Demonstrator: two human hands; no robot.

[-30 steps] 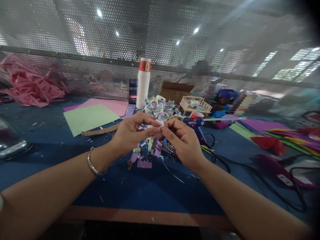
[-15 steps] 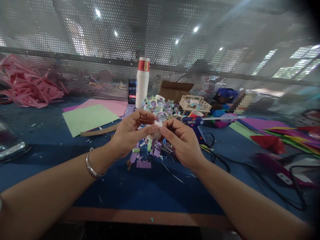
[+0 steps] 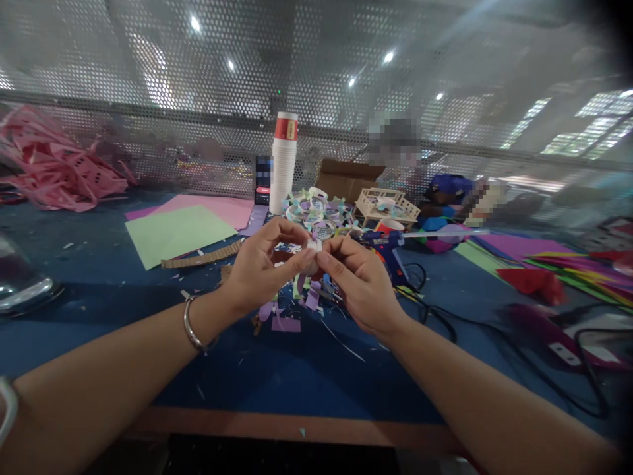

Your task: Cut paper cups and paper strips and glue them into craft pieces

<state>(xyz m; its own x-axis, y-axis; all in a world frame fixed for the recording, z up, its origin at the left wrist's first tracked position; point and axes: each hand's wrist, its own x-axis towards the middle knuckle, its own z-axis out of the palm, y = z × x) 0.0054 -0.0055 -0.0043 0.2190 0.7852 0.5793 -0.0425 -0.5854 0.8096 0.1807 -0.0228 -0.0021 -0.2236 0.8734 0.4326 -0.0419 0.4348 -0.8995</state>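
Between my fingertips is a small white piece [image 3: 312,247], perhaps paper; its exact kind is too small to tell. My left hand [image 3: 264,267] pinches it from the left with thumb and index finger. From the right, my right hand [image 3: 363,280] grips the same piece, its fingers curled. Just behind stands a heap of pale paper rings and cut shapes [image 3: 316,204]. Purple and green paper scraps [image 3: 285,324] lie on the table below my hands. Near my right hand, a blue glue gun [image 3: 390,254] rests with a clear stick in its back.
A tall stack of paper cups [image 3: 283,165] rises behind the heap. Green paper [image 3: 178,231] and a corrugated cardboard strip [image 3: 202,255] lie left. Pink cut paper [image 3: 59,158] piles far left. A black cable [image 3: 499,330] and coloured sheets [image 3: 524,247] spread over the right side.
My left wrist and forearm have shifted slightly right and turned a little. Both hands keep hold of the white piece, which seems slightly turned.
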